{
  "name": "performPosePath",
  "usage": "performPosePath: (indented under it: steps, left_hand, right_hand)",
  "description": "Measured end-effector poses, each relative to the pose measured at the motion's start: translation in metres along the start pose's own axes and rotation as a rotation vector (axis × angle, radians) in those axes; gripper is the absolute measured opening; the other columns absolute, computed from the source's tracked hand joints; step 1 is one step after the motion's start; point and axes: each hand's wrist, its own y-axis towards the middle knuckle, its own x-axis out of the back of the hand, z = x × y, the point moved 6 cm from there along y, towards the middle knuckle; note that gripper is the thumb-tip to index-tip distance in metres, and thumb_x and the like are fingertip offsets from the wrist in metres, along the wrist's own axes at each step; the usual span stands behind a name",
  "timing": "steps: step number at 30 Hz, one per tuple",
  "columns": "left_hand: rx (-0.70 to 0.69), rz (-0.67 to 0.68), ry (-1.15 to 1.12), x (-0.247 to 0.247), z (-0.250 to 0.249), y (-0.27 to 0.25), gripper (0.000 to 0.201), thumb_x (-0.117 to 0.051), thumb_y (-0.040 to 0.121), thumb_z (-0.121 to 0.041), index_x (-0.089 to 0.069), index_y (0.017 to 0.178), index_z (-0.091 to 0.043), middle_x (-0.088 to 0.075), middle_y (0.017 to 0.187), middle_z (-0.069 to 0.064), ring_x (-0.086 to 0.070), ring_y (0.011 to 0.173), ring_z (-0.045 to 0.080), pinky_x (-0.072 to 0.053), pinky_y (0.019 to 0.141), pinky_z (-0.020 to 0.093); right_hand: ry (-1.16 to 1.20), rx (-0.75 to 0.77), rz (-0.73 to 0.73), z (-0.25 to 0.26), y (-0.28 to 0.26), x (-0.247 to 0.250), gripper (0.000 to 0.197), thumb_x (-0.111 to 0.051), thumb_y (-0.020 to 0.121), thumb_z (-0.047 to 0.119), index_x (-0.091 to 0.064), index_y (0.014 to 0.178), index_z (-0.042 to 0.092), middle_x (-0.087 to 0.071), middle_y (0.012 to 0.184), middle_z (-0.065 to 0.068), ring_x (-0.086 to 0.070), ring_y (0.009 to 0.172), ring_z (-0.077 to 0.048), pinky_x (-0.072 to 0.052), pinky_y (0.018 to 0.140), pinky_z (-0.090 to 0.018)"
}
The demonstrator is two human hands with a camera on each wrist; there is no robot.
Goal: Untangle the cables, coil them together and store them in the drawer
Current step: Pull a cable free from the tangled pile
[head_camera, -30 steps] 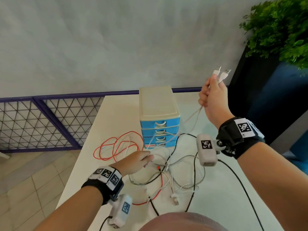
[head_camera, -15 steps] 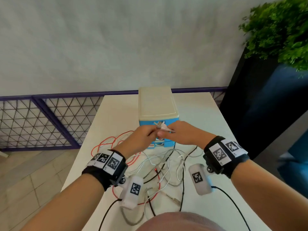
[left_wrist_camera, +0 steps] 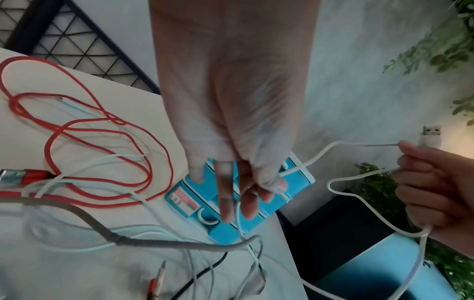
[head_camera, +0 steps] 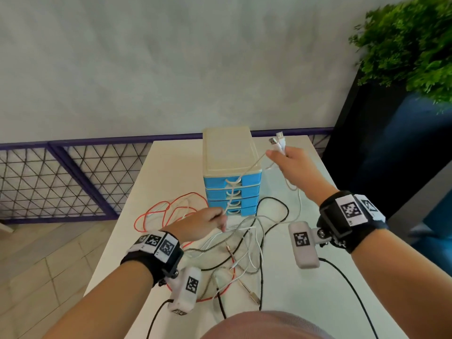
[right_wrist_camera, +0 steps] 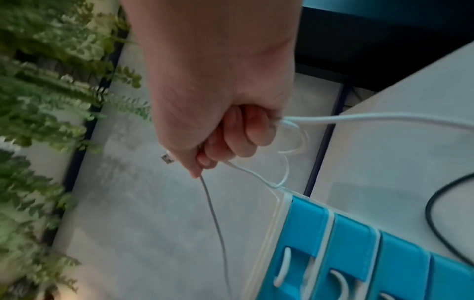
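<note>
Cables lie tangled on the worktop; right hand grips white cable ends, left hand pinches one; drawers closed.

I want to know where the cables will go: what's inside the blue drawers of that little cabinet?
Cannot tell: all four blue drawers of the cabinet are closed, hiding their contents. A white cable runs across their fronts.

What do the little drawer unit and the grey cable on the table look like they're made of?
Drawer unit: probably moulded plastic, with a matte cream shell, glossy blue drawer fronts and white loop handles.
Grey cable: apparently a braided fabric sleeve, with a speckled, dull, woven look.
</note>
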Motion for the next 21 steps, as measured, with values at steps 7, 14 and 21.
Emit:
performPosePath:
  steps: [7, 14, 21]
  left_hand:
    - [-0.004, 0.069, 0.209, -0.002, -0.016, 0.008, 0.032, -0.032, 0.102, -0.029, -0.056, 0.092, -0.009, -0.054, 0.086, -0.010, -0.053, 0.088, 0.016, -0.040, 0.082, 0.018]
    - [-0.162, -0.383, -0.064, 0.019, -0.035, 0.011, 0.033, -0.037, 0.101, -0.022, -0.050, 0.070, -0.022, -0.056, 0.065, -0.006, -0.068, 0.078, 0.019, -0.049, 0.073, 0.030]
    - [-0.276, -0.534, -0.275, 0.046, -0.095, 0.008, 0.030, -0.041, 0.100, -0.024, -0.058, 0.079, -0.011, -0.056, 0.057, -0.007, -0.066, 0.064, 0.018, -0.052, 0.065, 0.031]
  right_hand:
    - [0.379, -0.039, -0.122, -0.014, -0.011, -0.007, 0.029, -0.060, 0.091, 0.032, -0.044, 0.070, 0.021, -0.032, 0.058, 0.005, -0.028, 0.047, -0.007, -0.024, 0.047, -0.025]
    - [0.421, -0.027, -0.194, -0.002, -0.011, 0.017, 0.031, -0.053, 0.096, 0.031, -0.044, 0.068, 0.020, -0.036, 0.055, 0.006, -0.030, 0.046, -0.007, -0.027, 0.043, -0.020]
    - [-0.168, 0.014, 0.259, 0.001, -0.021, -0.034, 0.039, -0.048, 0.094, 0.052, -0.064, 0.078, 0.019, -0.045, 0.062, 0.004, -0.035, 0.047, -0.009, -0.031, 0.042, -0.017]
